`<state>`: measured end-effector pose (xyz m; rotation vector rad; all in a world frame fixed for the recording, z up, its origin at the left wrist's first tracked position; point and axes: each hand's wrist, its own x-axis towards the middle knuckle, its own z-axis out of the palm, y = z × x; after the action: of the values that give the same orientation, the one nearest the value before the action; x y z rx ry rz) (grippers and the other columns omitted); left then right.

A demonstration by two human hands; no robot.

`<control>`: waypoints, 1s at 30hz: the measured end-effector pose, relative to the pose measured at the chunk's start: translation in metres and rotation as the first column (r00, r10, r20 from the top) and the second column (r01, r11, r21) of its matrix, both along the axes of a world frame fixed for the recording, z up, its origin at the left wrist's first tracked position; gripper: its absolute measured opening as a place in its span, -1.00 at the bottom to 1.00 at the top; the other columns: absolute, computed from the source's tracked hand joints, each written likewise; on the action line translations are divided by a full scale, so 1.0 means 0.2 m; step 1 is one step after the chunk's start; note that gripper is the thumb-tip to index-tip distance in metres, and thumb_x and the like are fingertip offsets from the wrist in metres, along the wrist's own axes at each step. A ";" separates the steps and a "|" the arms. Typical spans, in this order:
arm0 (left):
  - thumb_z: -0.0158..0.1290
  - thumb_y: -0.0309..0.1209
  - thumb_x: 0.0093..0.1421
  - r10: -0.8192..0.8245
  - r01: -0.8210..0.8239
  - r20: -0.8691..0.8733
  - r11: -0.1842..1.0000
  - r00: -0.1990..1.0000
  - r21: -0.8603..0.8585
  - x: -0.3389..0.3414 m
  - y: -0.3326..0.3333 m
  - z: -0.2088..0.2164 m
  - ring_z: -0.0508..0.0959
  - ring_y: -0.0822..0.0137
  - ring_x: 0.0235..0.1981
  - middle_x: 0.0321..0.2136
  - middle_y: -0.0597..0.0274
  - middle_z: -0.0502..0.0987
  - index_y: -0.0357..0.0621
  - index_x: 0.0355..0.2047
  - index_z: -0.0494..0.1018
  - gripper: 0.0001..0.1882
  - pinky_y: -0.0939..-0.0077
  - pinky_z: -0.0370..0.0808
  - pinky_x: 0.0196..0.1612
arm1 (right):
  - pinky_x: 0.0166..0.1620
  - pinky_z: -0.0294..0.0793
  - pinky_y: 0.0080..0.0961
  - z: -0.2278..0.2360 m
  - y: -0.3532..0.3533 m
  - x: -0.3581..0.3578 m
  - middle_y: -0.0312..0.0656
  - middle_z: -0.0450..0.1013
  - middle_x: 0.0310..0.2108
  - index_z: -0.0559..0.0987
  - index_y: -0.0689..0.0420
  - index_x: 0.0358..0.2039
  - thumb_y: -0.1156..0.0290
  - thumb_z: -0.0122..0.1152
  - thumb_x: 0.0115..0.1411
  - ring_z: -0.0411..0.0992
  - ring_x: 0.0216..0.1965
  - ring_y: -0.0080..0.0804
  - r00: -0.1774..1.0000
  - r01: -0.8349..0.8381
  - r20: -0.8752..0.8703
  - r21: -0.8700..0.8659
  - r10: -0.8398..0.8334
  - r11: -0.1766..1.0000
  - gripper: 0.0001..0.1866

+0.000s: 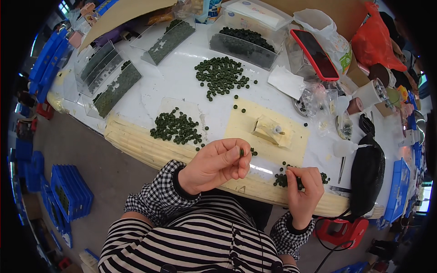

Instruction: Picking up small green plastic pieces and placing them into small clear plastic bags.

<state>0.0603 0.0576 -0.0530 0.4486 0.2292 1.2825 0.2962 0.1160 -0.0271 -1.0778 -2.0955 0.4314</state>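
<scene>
Between the thumb and forefinger of my left hand (217,164) is a small dark green round piece (241,152), held above the table's front edge. My right hand (305,189) is at the front right, thumb and bent fingers drawn together. Whatever those fingers hold, if anything, I cannot make out. Beside and partly behind it lies a small heap of green pieces (281,180). A larger heap of the same pieces (176,128) spreads on the table beyond my left hand. Past both hands, a yellowish block with a small peg (272,130) stands on a yellow sheet (239,120).
Another green heap (219,74) lies farther back. Clear bins of pieces stand at left (116,91), back left (169,41) and back (243,48). A red-cased phone (315,55) leans at the back right. A squeeze bottle (344,148) and black bag (367,175) lie right.
</scene>
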 end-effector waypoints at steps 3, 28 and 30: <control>-0.08 -0.30 0.41 0.008 -0.008 -0.022 1.000 1.000 -0.004 0.00 0.00 0.01 0.54 0.50 -0.32 -0.31 0.27 0.49 -0.24 -0.10 0.38 -0.76 0.72 0.50 -0.30 | -0.37 0.32 -0.42 0.00 0.00 0.00 -0.19 0.46 -0.53 0.61 0.21 -0.44 0.59 0.36 0.00 0.36 -0.46 -0.25 1.000 0.000 0.005 0.001 0.000 1.000 -0.90; 0.19 -0.59 0.08 0.521 -0.105 -0.814 0.822 -0.255 0.559 -0.09 -0.04 0.09 0.52 0.18 -0.43 -0.45 0.13 0.54 -0.24 -0.27 0.56 -0.83 0.40 0.47 -0.36 | -0.17 0.30 -0.30 -0.02 0.06 -0.05 -0.26 0.40 -0.44 0.56 0.14 -0.47 0.53 0.36 -0.04 0.35 -0.30 -0.22 0.968 0.013 0.245 0.126 -0.044 0.992 -0.88; 0.19 -0.59 0.08 0.556 -0.142 -0.790 0.787 -0.258 0.600 -0.12 -0.04 0.08 0.52 0.18 -0.43 -0.44 0.13 0.55 -0.24 -0.27 0.57 -0.83 0.40 0.47 -0.35 | -0.17 0.29 -0.31 -0.02 0.06 -0.05 -0.25 0.40 -0.44 0.54 0.15 -0.47 0.54 0.35 -0.04 0.35 -0.30 -0.21 0.970 0.014 0.242 0.105 -0.039 0.994 -0.87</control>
<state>0.0369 0.0493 -0.0367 1.8003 1.7240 1.2470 0.2853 0.1287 -0.0317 -1.1440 -2.2868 0.1819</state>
